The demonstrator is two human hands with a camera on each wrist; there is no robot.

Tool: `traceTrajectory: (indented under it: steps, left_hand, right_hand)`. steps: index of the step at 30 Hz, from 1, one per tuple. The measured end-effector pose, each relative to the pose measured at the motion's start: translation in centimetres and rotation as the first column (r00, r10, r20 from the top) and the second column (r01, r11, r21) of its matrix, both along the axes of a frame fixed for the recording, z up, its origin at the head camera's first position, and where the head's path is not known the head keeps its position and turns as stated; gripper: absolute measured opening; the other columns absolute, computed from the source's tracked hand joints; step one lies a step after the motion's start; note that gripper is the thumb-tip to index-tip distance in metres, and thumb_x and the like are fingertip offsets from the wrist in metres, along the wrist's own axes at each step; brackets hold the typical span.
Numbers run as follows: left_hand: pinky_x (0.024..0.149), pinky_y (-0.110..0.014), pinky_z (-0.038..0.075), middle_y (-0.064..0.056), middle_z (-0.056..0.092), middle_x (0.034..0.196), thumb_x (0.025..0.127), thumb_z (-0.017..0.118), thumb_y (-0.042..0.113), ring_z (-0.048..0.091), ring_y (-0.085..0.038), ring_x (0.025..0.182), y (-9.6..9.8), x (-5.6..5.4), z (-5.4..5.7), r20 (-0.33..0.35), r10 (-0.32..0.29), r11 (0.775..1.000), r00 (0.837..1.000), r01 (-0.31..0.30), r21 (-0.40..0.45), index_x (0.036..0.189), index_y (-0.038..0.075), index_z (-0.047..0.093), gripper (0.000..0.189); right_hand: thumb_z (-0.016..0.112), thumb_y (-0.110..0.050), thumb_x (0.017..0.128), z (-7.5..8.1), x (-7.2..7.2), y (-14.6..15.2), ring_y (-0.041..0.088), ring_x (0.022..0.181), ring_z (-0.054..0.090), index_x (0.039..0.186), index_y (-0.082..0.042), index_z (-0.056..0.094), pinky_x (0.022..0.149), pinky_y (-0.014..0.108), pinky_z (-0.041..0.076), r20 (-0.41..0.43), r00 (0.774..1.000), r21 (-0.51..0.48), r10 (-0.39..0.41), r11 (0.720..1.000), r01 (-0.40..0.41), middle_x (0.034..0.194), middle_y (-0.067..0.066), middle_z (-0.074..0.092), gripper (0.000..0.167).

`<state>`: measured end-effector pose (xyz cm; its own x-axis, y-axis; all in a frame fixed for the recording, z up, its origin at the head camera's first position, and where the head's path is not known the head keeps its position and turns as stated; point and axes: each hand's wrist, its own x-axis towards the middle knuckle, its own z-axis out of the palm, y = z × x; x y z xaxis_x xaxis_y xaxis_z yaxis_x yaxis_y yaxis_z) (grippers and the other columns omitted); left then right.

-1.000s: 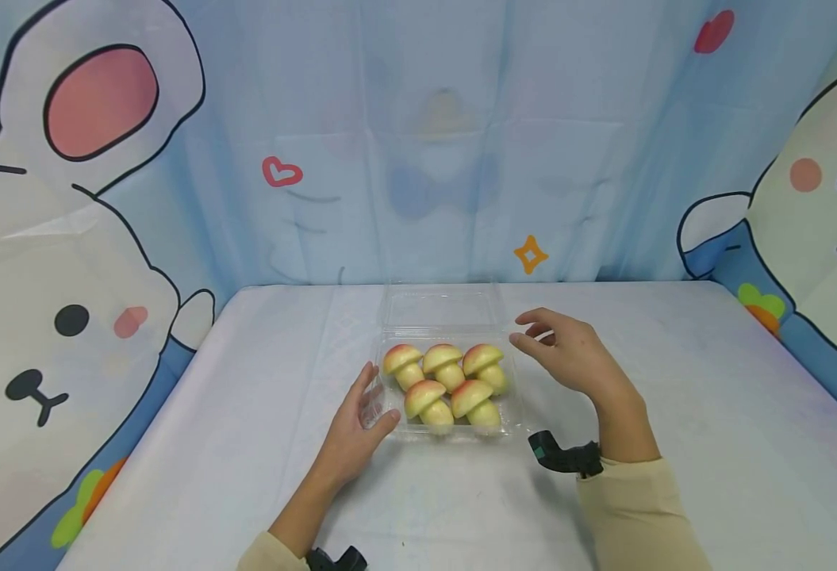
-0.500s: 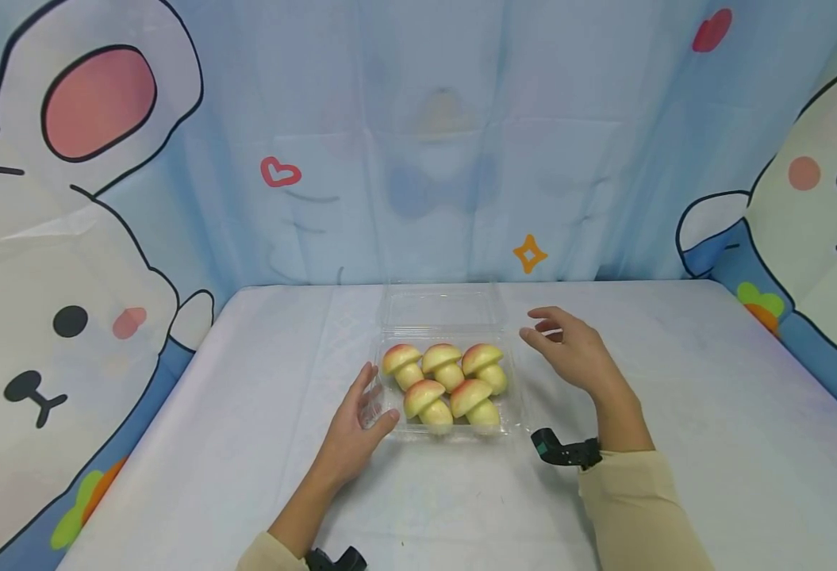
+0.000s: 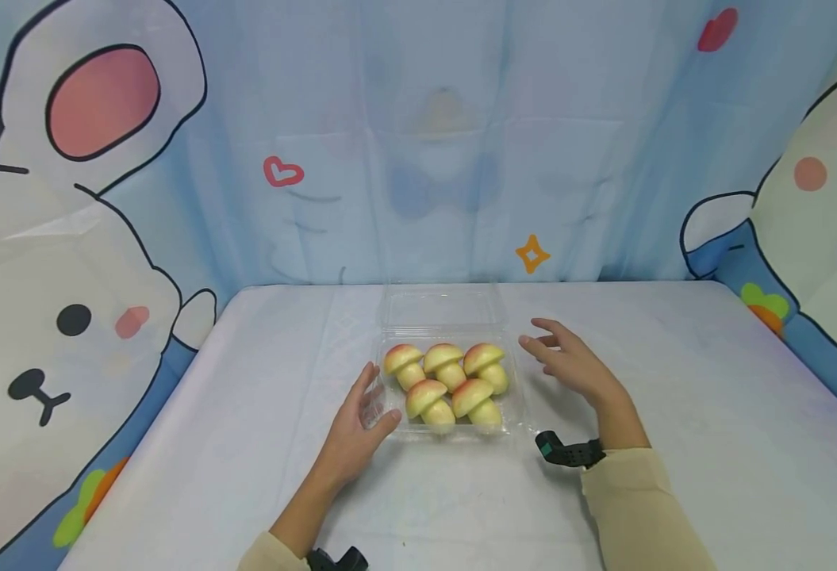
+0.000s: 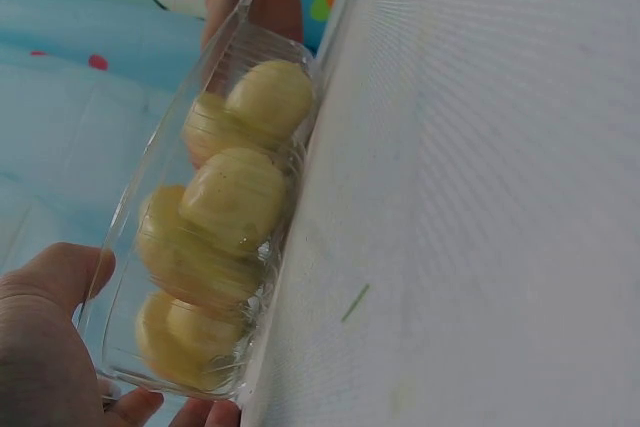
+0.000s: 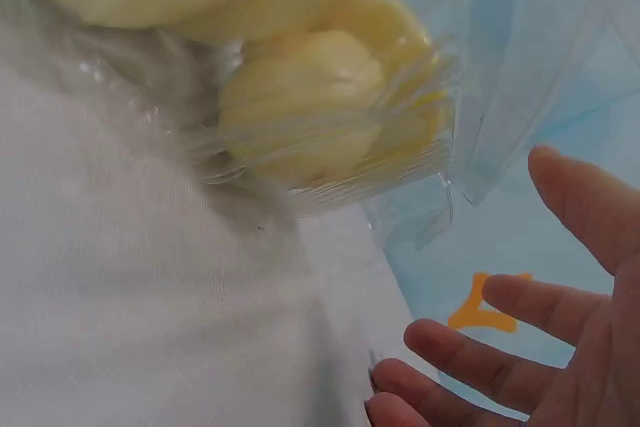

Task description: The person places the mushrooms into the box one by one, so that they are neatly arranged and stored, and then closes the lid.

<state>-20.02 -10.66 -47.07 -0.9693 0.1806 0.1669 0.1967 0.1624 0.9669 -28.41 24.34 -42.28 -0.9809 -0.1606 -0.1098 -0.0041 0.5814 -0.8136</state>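
Observation:
A clear plastic clamshell box (image 3: 514,408) lies on the table with its lid (image 3: 441,305) folded back flat. Inside sit several yellow-green, mushroom-shaped pieces (image 3: 430,400) with reddish caps, in two rows. My left hand (image 3: 354,432) holds the box's left side near the front corner, its thumb (image 4: 65,272) at the rim and its other fingertips (image 4: 135,407) low along the side wall. To the right of the box, my right hand (image 3: 575,361) hovers with fingers spread and nothing in them; the right wrist view shows a gap between these fingers (image 5: 500,367) and the box.
A white cloth covers the table (image 3: 282,357). Behind it hangs a light blue curtain (image 3: 418,159) printed with cartoon animals. A black camera (image 3: 568,450) is strapped to my right wrist, another (image 3: 339,559) to my left.
My right hand has drawn a little to the right, away from the box and its lid, and its fingers have dipped slightly. The left hand, box and mushroom-shaped pieces stay put.

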Motion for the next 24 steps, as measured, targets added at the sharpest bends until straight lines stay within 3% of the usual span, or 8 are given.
traceTrajectory:
  steps: [3,6,8,11,13,16,19,24]
  left_hand:
    - [0.124,-0.054,0.034,-0.014,0.022,0.172,0.099,0.068,0.014,0.033,-0.040,0.154,0.0,0.0,0.0,0.001,-0.002,1.000,1.000,0.002,0.003,0.166,0.007,0.013,0.087]
    - [0.124,-0.054,0.034,-0.015,0.022,0.172,0.099,0.067,0.012,0.033,-0.041,0.154,0.2,-0.1,0.0,-0.002,-0.005,1.000,1.000,0.005,0.003,0.166,0.006,0.014,0.086]
    - [0.124,-0.055,0.034,-0.016,0.022,0.172,0.099,0.067,0.011,0.033,-0.042,0.153,0.2,-0.2,0.0,-0.008,-0.008,1.000,1.000,0.008,0.002,0.166,0.005,0.014,0.085]
    - [0.124,-0.055,0.034,-0.016,0.022,0.172,0.099,0.066,0.010,0.033,-0.041,0.153,0.3,-0.3,0.0,-0.008,-0.010,1.000,1.000,0.010,0.005,0.166,0.005,0.014,0.085]
    - [0.124,-0.054,0.035,-0.015,0.022,0.172,0.100,0.066,0.011,0.033,-0.041,0.153,0.3,-0.3,0.0,-0.012,-0.011,1.000,1.000,0.011,-0.004,0.166,0.006,0.014,0.084]
    - [0.124,-0.053,0.035,-0.014,0.022,0.172,0.101,0.066,0.014,0.033,-0.040,0.154,0.3,-0.2,-0.1,-0.003,-0.018,1.000,1.000,0.018,-0.014,0.166,0.006,0.012,0.085]
    - [0.124,-0.053,0.035,-0.014,0.021,0.172,0.101,0.066,0.015,0.032,-0.041,0.154,0.1,-0.2,-0.1,-0.001,-0.021,0.999,1.000,0.021,-0.024,0.166,0.005,0.012,0.085]
    - [0.123,-0.056,0.034,-0.017,0.022,0.171,0.100,0.067,0.014,0.033,-0.044,0.153,-0.1,-0.3,-0.2,-0.021,-0.008,1.000,1.000,0.007,-0.026,0.166,0.004,0.014,0.084]
  right_hand:
    - [0.050,-0.056,0.105,-0.5,-0.2,0.2,0.049,0.130,0.056,0.165,-0.011,0.020,0.111,0.060,0.047,0.003,1.000,-0.046,0.008,0.999,-0.008,0.158,0.030,0.039,0.081]
    - [0.049,-0.051,0.107,-1.3,-0.7,0.4,0.045,0.138,0.052,0.165,-0.009,0.022,0.114,0.052,0.048,-0.002,1.000,-0.159,-0.004,0.987,0.003,0.158,0.029,0.041,0.076]
    - [0.048,-0.049,0.108,-1.8,-1.0,0.5,0.042,0.143,0.047,0.164,-0.007,0.022,0.113,0.041,0.051,-0.006,1.000,-0.259,-0.017,0.966,0.015,0.159,0.028,0.041,0.075]
    - [0.048,-0.050,0.108,-2.5,-1.4,0.6,0.039,0.150,0.039,0.166,-0.007,0.018,0.112,0.027,0.050,0.010,0.999,-0.409,-0.035,0.912,0.036,0.164,0.025,0.034,0.078]
    - [0.048,-0.049,0.108,-2.7,-1.5,0.5,0.038,0.153,0.034,0.166,-0.008,0.015,0.113,0.023,0.048,0.027,0.999,-0.482,-0.037,0.875,0.045,0.167,0.023,0.029,0.079]
    - [0.047,-0.045,0.109,-2.9,-1.5,0.3,0.036,0.156,0.029,0.167,-0.008,0.012,0.116,0.023,0.045,0.055,0.998,-0.537,-0.034,0.842,0.058,0.169,0.023,0.024,0.077]
    - [0.045,-0.043,0.110,-3.0,-1.5,0.1,0.035,0.156,0.027,0.167,-0.007,0.011,0.119,0.025,0.042,0.079,0.996,-0.547,-0.028,0.834,0.067,0.169,0.023,0.024,0.075]
    - [0.049,-0.044,0.109,-3.0,-2.0,-0.4,0.032,0.156,0.028,0.166,-0.007,0.014,0.126,0.036,0.034,0.095,0.995,-0.504,-0.012,0.861,0.058,0.169,0.020,0.026,0.077]
